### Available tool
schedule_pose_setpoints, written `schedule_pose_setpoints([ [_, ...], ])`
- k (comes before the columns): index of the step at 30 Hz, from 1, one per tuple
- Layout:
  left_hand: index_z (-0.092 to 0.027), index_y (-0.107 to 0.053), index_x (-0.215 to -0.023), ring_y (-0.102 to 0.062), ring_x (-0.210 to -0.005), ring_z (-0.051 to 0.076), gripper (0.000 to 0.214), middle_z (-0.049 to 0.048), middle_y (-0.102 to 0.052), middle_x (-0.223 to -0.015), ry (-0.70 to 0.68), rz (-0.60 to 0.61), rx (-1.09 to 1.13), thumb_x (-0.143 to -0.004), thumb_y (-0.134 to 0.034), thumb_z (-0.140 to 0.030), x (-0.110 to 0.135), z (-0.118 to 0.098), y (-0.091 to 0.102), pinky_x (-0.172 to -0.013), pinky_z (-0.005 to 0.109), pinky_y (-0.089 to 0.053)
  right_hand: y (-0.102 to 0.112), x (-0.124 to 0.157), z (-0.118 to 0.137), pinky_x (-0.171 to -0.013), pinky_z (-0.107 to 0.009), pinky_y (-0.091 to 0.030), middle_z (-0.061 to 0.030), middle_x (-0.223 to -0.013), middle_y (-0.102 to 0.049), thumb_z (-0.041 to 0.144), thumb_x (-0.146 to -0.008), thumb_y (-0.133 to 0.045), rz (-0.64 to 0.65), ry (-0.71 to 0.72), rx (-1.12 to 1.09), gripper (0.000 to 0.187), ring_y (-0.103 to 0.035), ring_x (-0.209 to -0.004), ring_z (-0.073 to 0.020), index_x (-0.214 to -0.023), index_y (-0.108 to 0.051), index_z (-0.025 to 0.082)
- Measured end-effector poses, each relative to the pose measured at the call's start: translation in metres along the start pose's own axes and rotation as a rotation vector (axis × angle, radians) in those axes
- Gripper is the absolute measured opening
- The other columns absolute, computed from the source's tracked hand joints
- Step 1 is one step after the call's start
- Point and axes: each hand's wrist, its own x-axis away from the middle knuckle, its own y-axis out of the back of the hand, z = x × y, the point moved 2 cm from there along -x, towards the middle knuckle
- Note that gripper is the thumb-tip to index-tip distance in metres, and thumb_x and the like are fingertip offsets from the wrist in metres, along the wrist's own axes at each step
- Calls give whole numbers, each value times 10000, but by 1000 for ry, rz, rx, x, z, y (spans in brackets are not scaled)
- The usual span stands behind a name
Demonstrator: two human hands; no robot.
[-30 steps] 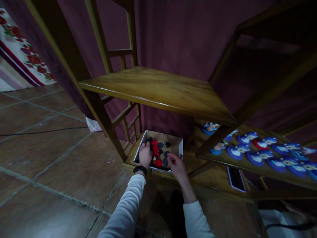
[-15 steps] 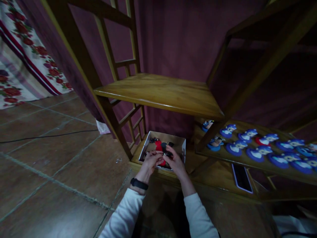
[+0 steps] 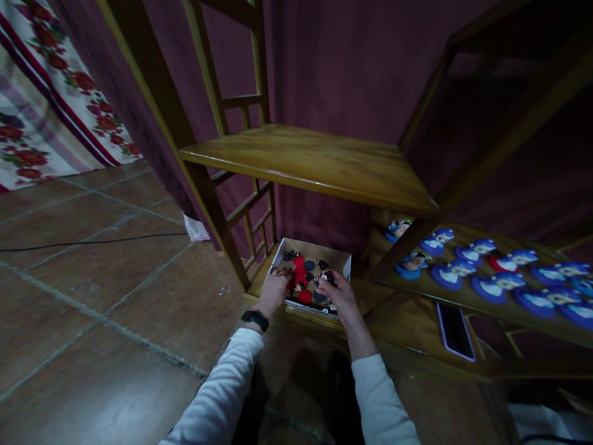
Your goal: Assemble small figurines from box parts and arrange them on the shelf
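Observation:
A small white cardboard box (image 3: 341, 260) sits on the bottom board of a wooden shelf unit, filled with several red and black toy figures (image 3: 303, 275). My left hand (image 3: 277, 288) reaches into the box's left side, fingers curled down among the figures; what it grips is hidden. A black watch sits on that wrist. My right hand (image 3: 339, 293) is at the box's right front, fingers closed on a small black and white figure (image 3: 327, 278).
A bare wooden shelf board (image 3: 319, 164) hangs above the box. To the right, a lower shelf holds rows of blue and white figures (image 3: 482, 281) and one red one. A phone (image 3: 455, 330) lies on the bottom board. Tiled floor with a cable lies left.
Both hands moved apart from the box's front middle; the left went to the left side of the box, the right now holds a small figure at the right.

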Motion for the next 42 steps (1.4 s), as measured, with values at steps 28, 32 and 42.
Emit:
schedule_pose_setpoints([
  [28,-115,-584,-740,-637,-609,120,43,40,-658,-664,582,-70,2044,-725,-619,-94,36,-50,9,-655,259,-540,-21,8,10,-690,-307,-515,-15,-875,-637,368,-670,-600,117,162,135,359,-606,-720,-151,-993,-567,215],
  [32,-96,-600,-747,-629,-576,108,38,34,-648,-630,569,-150,1939,-723,-612,-69,30,-53,9,-641,247,-549,-18,7,9,-705,-297,-493,-20,-882,-648,344,-707,-554,38,298,405,319,-600,-780,-168,-1006,-579,236],
  [42,-73,-652,-758,-638,-651,138,146,79,-678,-740,489,-181,1780,-633,-705,-126,28,-65,12,-654,271,-551,-19,18,23,-684,-278,-457,-31,-914,-633,318,-768,-474,34,410,751,302,-600,-791,-170,-1056,-524,243],
])
